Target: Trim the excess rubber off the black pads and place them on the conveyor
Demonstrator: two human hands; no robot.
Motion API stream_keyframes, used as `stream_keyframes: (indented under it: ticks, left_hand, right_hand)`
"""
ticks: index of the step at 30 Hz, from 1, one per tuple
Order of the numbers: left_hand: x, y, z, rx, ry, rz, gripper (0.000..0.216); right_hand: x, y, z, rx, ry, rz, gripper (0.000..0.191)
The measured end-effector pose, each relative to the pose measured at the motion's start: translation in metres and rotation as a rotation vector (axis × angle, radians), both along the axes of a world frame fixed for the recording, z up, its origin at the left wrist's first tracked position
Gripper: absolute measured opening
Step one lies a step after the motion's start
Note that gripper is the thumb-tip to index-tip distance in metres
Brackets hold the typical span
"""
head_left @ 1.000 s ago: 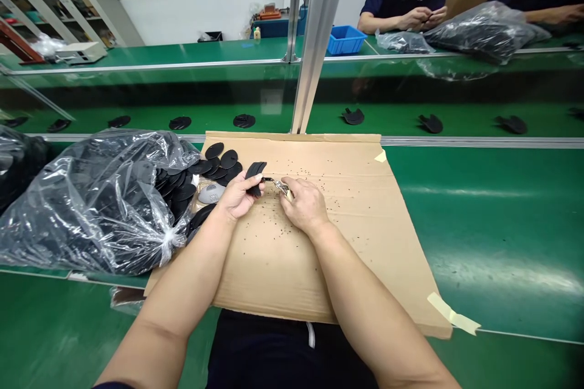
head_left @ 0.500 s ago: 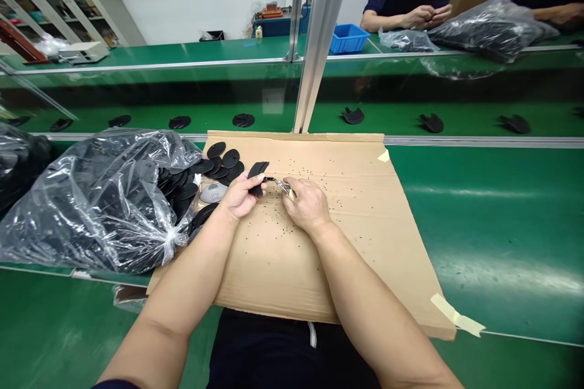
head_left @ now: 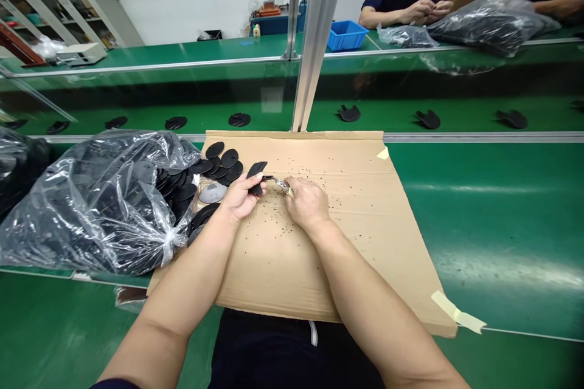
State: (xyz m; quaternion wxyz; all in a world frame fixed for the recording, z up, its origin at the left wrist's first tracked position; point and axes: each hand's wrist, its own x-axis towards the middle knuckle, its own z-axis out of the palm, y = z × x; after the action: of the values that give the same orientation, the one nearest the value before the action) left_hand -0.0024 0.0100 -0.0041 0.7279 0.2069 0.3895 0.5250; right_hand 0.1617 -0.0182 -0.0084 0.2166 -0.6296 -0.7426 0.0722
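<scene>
My left hand (head_left: 238,196) is closed on a flat black plastic piece (head_left: 256,170), held upright over a sheet of cardboard (head_left: 347,225). My right hand (head_left: 306,202) is closed on a small metal cutting tool (head_left: 279,183) whose tip touches the piece's edge. Tiny black trimmings are scattered over the cardboard. More black pieces (head_left: 219,164) lie in a loose pile just left of my hands, beside a small grey oval object (head_left: 212,192).
A clear plastic bag (head_left: 91,200) full of black pieces lies at left. Black pieces (head_left: 349,113) sit spaced along the green conveyor belt behind. An aluminium post (head_left: 314,36) rises behind the cardboard. Across the belt, another person's hands (head_left: 424,10) work near bags and a blue bin (head_left: 345,34).
Both hands have stayed together at the piece, with only a slight shift of view. The black pieces on the belt have drifted a little to the left.
</scene>
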Motion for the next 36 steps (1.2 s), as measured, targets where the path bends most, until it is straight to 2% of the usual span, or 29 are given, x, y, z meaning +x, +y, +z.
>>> stream_keyframes:
  ticks: [6, 9, 11, 15, 18, 22, 28, 36]
  left_hand:
    - [-0.001, 0.005, -0.003, 0.073, -0.038, 0.06, 0.038]
    - [-0.005, 0.008, -0.003, 0.074, -0.094, 0.131, 0.036]
    - [-0.007, 0.008, -0.001, 0.059, -0.085, 0.125, 0.034]
    - [-0.006, 0.006, 0.002, 0.045, -0.01, 0.011, 0.031]
    - [-0.006, 0.006, 0.001, 0.029, 0.011, 0.024, 0.03]
    - [-0.008, 0.007, 0.001, -0.008, -0.001, -0.012, 0.029]
    - [-0.006, 0.003, 0.007, -0.051, -0.039, -0.112, 0.016]
    - [0.0, -0.001, 0.01, -0.051, 0.019, -0.173, 0.012]
  right_hand:
    - [-0.002, -0.001, -0.004, -0.004, 0.322, -0.048, 0.026]
    - [-0.002, 0.0, -0.005, 0.006, 0.365, -0.061, 0.026]
    - [-0.001, 0.0, -0.006, 0.002, 0.349, -0.048, 0.025]
    - [-0.003, 0.0, -0.006, 0.006, 0.303, -0.013, 0.023]
    - [-0.004, -0.002, -0.003, -0.017, 0.252, 0.026, 0.026]
    - [-0.005, -0.004, 0.0, -0.068, 0.197, 0.118, 0.029]
    - [-0.007, -0.009, 0.001, -0.083, 0.127, 0.198, 0.025]
    - [-0.007, -0.011, 0.007, -0.164, 0.022, 0.204, 0.028]
